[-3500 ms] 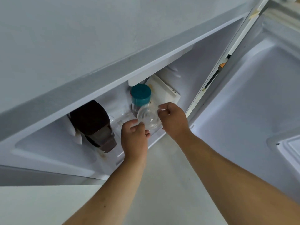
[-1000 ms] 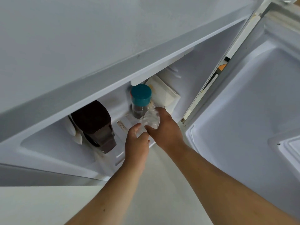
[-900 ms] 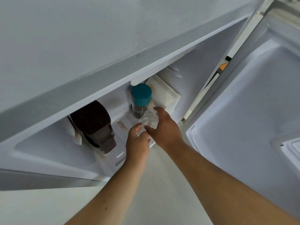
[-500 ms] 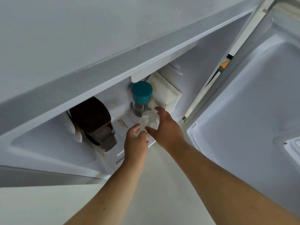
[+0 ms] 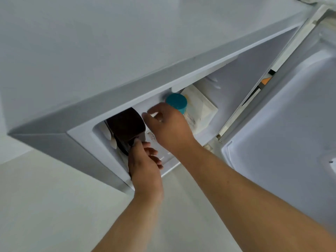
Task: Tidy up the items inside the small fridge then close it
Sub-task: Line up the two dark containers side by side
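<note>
While the small fridge [image 5: 60, 140] stands with its door [image 5: 283, 124] swung open to the right, both hands are inside the white compartment. The left hand [image 5: 145, 164] grips the lower edge of a dark brown container [image 5: 127, 127] at the left. The right hand [image 5: 169, 128] hovers with fingers loosely curled, seemingly holding nothing, just before a teal-capped jar [image 5: 176, 102] and a white carton [image 5: 198, 108]. Pale floor [image 5: 36, 206] lies below.
</note>
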A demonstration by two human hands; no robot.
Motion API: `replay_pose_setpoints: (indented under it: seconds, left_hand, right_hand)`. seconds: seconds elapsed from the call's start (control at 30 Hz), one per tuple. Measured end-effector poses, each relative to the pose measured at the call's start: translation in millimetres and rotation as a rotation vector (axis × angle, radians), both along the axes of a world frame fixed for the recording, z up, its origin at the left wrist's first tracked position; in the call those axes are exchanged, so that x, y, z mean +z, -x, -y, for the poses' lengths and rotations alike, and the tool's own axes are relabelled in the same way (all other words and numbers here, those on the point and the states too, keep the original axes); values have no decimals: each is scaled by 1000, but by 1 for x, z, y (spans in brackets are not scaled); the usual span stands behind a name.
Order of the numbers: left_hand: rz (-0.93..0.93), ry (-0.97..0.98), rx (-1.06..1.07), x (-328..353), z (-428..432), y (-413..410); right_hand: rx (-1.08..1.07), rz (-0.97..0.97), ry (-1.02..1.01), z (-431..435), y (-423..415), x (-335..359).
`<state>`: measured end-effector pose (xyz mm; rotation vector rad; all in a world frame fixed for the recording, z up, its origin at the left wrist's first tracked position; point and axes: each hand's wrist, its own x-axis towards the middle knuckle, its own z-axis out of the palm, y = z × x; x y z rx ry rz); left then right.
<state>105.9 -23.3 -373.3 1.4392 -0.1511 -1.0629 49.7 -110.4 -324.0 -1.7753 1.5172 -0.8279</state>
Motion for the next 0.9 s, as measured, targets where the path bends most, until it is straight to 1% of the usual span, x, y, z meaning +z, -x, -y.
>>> replay_pose_setpoints:
  seconds: [0.07, 0.13, 0.2, 0.23, 0.3, 0.33, 0.4, 0.53, 0.63, 0.77, 0.9]
  left_hand:
    - [-37, 16, 21, 5, 2, 0]
    - [-62, 8, 28, 8, 3, 1]
    - [-35, -8, -3, 11, 1, 3]
    - [-25, -9, 13, 10, 0, 3]
    - [-17, -4, 58, 10, 0, 3]
    - [-27, 2, 46, 12, 0, 3]
    - [-27, 5, 12, 12, 0, 5]
    - [65, -16, -36, 4, -5, 8]
    - [69, -7, -69, 0, -10, 7]
    - [169, 18, -135, 3, -10, 10]
    - [231, 16, -246, 1, 0, 15]
  right_hand:
    - [46, -6, -37, 3, -15, 11]
    - [81, -85, -2, 4, -25, 16]
    - [135, -138, 23, 5, -34, 19]
    - [172, -168, 20, 5, -39, 20]
    - [242, -270, -4, 7, -47, 21]
    - [267, -325, -13, 9, -50, 22]
    - [283, -390, -22, 12, -53, 24]
    - [310, -467, 13, 14, -52, 28]
    - [288, -490, 75, 18, -44, 31]
    - [178, -524, 179, 32, -23, 31]
    - [95, -576, 130, 44, 0, 23]
